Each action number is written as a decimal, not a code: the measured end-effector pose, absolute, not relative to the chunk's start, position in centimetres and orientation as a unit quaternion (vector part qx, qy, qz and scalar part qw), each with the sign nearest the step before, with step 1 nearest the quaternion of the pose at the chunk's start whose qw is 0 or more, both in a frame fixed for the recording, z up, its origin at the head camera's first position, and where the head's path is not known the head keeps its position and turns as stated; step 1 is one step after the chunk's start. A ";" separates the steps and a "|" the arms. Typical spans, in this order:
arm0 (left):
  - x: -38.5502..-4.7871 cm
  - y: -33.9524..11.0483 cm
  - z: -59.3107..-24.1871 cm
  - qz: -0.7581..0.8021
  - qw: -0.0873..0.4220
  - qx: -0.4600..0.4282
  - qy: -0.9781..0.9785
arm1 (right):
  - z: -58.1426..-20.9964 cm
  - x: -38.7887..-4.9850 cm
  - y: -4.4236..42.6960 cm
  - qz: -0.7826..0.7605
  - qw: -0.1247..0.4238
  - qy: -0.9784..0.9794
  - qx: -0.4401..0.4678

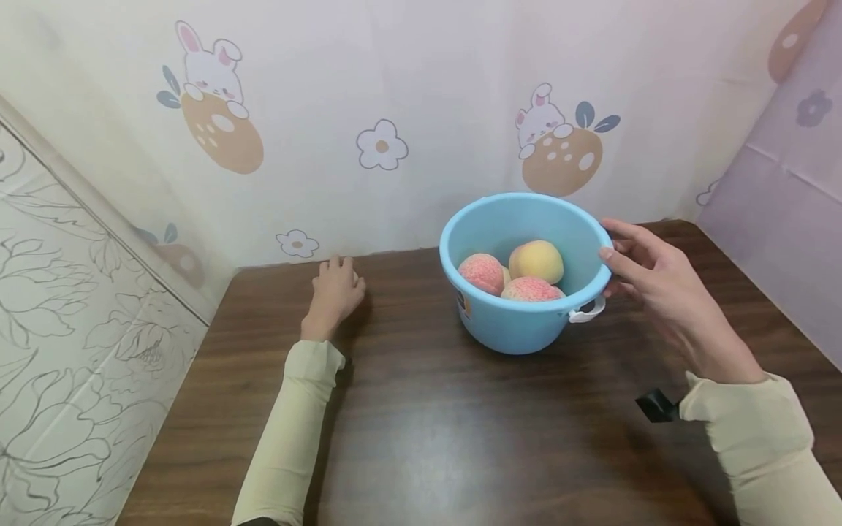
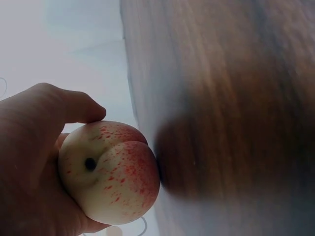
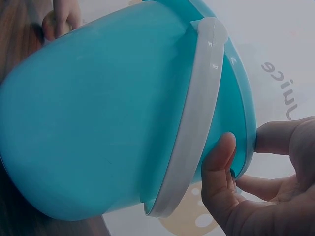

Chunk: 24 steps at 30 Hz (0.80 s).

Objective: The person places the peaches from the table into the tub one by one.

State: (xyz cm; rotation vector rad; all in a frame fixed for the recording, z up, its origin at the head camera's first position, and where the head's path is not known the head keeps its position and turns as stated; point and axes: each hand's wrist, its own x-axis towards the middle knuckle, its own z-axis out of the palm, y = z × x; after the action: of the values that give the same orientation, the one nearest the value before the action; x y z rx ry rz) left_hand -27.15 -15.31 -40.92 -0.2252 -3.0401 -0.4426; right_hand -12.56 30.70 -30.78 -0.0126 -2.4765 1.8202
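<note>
Over at the left back of the table, my left hand [image 1: 337,288] grips a peach [image 2: 115,182], cream with red speckles and a dark spot at its end. In the left wrist view the thumb and fingers wrap its sides, and its underside appears to meet the tabletop. My right hand [image 1: 667,285] holds the rim of a light blue bucket [image 1: 516,329] at its right side, fingers and thumb on either side of the edge. Several peaches lie inside, including a yellow one [image 1: 536,261] and a reddish one [image 1: 482,273]. The bucket's white handle [image 3: 189,123] hangs down.
The dark wooden table [image 1: 408,416] reaches back to a wall covering [image 1: 447,109] printed with rabbits and flowers. A purple-tinted wall [image 1: 783,204] borders the right side, and a floral-patterned panel [image 1: 85,365] stands on the left.
</note>
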 end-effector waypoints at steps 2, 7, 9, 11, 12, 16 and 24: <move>-27.2 -15.3 -41.1 -0.143 0.034 -0.075 -0.986 | -30.9 -12.5 30.8 0.585 0.033 -0.811 -0.008; -27.3 -15.3 -41.5 -0.148 0.040 -0.073 -0.985 | -31.2 -12.4 30.8 0.584 0.030 -0.811 -0.005; -27.3 -15.3 -41.6 -0.150 0.040 -0.072 -0.985 | -31.4 -12.4 30.8 0.587 0.032 -0.809 -0.003; -27.2 -15.3 -41.7 -0.147 0.043 -0.072 -0.986 | -31.4 -12.5 30.8 0.593 0.033 -0.804 0.002; -27.2 -15.3 -41.7 -0.144 0.046 -0.073 -0.986 | -31.4 -12.5 30.8 0.595 0.034 -0.803 0.003; -27.1 -15.5 -41.7 -0.132 0.058 -0.081 -0.986 | -31.3 -12.5 30.7 0.592 0.033 -0.805 0.005; -27.1 -15.8 -41.5 -0.163 0.063 -0.109 -0.979 | -31.3 -12.3 30.5 0.603 0.048 -0.796 0.000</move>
State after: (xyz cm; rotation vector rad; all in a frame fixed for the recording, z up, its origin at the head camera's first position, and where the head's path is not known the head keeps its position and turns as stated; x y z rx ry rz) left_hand -27.13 -15.75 -41.48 -0.3284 -2.9575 -0.4940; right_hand -12.26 30.50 -31.32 -0.0004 -2.4287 1.8393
